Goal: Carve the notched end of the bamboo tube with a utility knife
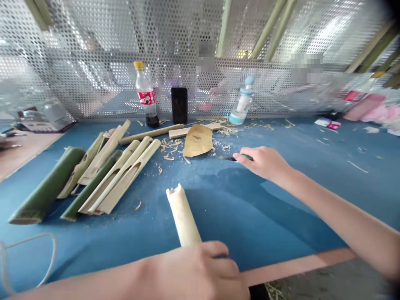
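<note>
My left hand (200, 271) is closed round the near end of a pale, peeled bamboo piece (182, 214) that points away from me over the blue table (265, 216). My right hand (264, 161) reaches out to the middle of the table and its fingers are closed on a knife with a green handle (246, 157); the dark blade (227, 158) lies on the table pointing left. A tan paper pouch (198, 140) lies just left of the blade.
Several split bamboo pieces (109, 175), green and pale, lie in a row at the left, with shavings scattered around. Against the perforated metal screen (125, 62) stand a cola bottle (146, 96), a black phone (179, 105) and a small blue-capped bottle (242, 104). A white cable (46, 250) loops at the lower left.
</note>
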`<move>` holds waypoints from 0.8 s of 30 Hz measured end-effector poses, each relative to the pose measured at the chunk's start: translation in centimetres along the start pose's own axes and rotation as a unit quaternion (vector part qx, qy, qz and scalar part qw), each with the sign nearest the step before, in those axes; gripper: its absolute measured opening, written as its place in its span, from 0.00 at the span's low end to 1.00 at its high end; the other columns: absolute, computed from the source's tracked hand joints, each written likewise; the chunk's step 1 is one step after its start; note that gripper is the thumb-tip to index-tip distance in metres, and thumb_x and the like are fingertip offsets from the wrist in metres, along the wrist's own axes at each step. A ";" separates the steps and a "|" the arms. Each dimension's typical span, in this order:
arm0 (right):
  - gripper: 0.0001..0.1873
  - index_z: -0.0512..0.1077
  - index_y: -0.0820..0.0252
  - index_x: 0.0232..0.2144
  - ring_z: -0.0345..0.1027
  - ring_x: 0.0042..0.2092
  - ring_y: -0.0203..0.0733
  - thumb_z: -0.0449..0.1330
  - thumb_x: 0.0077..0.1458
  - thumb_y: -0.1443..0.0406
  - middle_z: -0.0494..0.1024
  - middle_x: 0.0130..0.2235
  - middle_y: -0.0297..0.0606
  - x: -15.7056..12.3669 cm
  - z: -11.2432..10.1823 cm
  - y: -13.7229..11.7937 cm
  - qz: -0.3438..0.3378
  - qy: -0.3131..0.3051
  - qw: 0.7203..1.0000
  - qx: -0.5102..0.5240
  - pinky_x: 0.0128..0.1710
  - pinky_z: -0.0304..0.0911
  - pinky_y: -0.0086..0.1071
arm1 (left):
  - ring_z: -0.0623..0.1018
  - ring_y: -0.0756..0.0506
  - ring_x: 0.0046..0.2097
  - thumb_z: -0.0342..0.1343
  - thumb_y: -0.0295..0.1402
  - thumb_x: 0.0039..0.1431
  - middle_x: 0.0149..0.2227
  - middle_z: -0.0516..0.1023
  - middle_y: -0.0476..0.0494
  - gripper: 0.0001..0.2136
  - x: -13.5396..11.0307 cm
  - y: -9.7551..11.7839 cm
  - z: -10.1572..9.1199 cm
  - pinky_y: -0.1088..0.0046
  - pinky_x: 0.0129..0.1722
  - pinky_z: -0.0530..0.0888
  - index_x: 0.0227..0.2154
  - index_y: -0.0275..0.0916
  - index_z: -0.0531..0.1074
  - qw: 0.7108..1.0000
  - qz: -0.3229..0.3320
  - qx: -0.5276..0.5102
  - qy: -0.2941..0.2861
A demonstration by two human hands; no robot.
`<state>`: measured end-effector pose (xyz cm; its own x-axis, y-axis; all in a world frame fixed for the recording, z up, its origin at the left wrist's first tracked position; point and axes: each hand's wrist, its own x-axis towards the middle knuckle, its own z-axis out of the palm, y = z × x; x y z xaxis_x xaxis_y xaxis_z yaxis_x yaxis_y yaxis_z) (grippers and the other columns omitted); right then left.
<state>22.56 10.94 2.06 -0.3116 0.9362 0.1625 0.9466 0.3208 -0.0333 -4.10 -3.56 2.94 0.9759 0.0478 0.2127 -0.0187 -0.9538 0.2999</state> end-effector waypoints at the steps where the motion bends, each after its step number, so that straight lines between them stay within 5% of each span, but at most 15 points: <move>1: 0.32 0.71 0.55 0.30 0.64 0.27 0.43 0.39 0.60 0.41 0.69 0.21 0.36 0.1 0.5 0.6 0.006 -0.006 1.000 0.008 0.25 0.45 0.30 | 0.72 0.48 0.38 0.44 0.33 0.68 0.35 0.74 0.49 0.12 -0.2 -0.5 -0.7 0.67 0.44 0.70 0.33 0.37 0.69 0.999 -0.031 0.005 0.006; 4: 0.32 0.71 0.56 0.28 0.66 0.28 0.43 0.40 0.60 0.41 0.70 0.22 0.36 0.3 1.7 1.9 0.022 -0.011 0.999 0.035 0.26 0.46 0.30 | 0.72 0.38 0.51 0.40 0.37 0.69 0.49 0.73 0.38 0.16 -1.2 -2.6 -1.8 0.55 0.54 0.64 0.46 0.35 0.70 0.975 -0.208 0.074 0.021; 6: 0.33 0.71 0.55 0.28 0.66 0.28 0.42 0.38 0.61 0.41 0.71 0.22 0.35 0.3 2.0 2.2 0.033 -0.014 0.998 0.059 0.26 0.47 0.29 | 0.60 0.34 0.63 0.41 0.39 0.70 0.62 0.62 0.38 0.21 -2.2 -3.8 -1.9 0.48 0.62 0.54 0.61 0.37 0.59 0.943 -0.307 0.128 -0.004; 10: 0.34 0.72 0.53 0.30 0.66 0.27 0.40 0.36 0.62 0.41 0.71 0.22 0.33 0.0 1.9 2.1 0.037 -0.025 0.994 0.104 0.26 0.48 0.29 | 0.47 0.41 0.69 0.37 0.38 0.72 0.68 0.47 0.51 0.22 -3.9 -4.5 -1.3 0.54 0.66 0.48 0.66 0.48 0.47 0.921 -0.376 0.086 -0.055; 14: 0.33 0.72 0.54 0.32 0.65 0.26 0.40 0.37 0.61 0.41 0.71 0.21 0.33 -0.3 1.6 1.9 0.039 -0.027 0.990 0.130 0.25 0.48 0.30 | 0.42 0.44 0.69 0.35 0.39 0.72 0.69 0.42 0.53 0.22 -5.6 -5.0 -0.9 0.57 0.66 0.48 0.66 0.50 0.45 0.906 -0.419 0.054 -0.006; 17: 0.34 0.72 0.53 0.33 0.66 0.25 0.39 0.35 0.62 0.41 0.72 0.21 0.32 -0.4 1.6 2.1 0.044 -0.027 0.988 0.148 0.24 0.50 0.29 | 0.51 0.39 0.66 0.37 0.43 0.71 0.66 0.53 0.43 0.22 -6.9 -6.3 -1.2 0.54 0.63 0.51 0.63 0.45 0.51 0.902 -0.420 0.092 0.037; 20: 0.34 0.71 0.54 0.37 0.68 0.25 0.39 0.34 0.62 0.41 0.72 0.21 0.32 -0.5 1.5 2.5 0.050 -0.023 0.987 0.154 0.24 0.51 0.29 | 0.67 0.39 0.52 0.38 0.44 0.70 0.50 0.69 0.38 0.17 -7.0 -7.5 -1.7 0.57 0.53 0.63 0.49 0.39 0.65 0.895 -0.432 0.098 0.049; 24: 0.33 0.69 0.53 0.39 0.69 0.27 0.42 0.34 0.61 0.40 0.75 0.24 0.33 -0.3 1.4 2.9 0.058 -0.004 0.990 0.130 0.24 0.51 0.30 | 0.70 0.45 0.37 0.38 0.42 0.70 0.35 0.69 0.44 0.17 -4.8 -8.5 -1.9 0.66 0.41 0.67 0.33 0.37 0.65 0.886 -0.447 0.104 0.062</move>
<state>25.33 11.76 0.52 -0.2046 0.9696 0.1343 0.9225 0.2369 -0.3048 -9.06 4.91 1.16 0.5490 0.8318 0.0821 0.8029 -0.5521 0.2248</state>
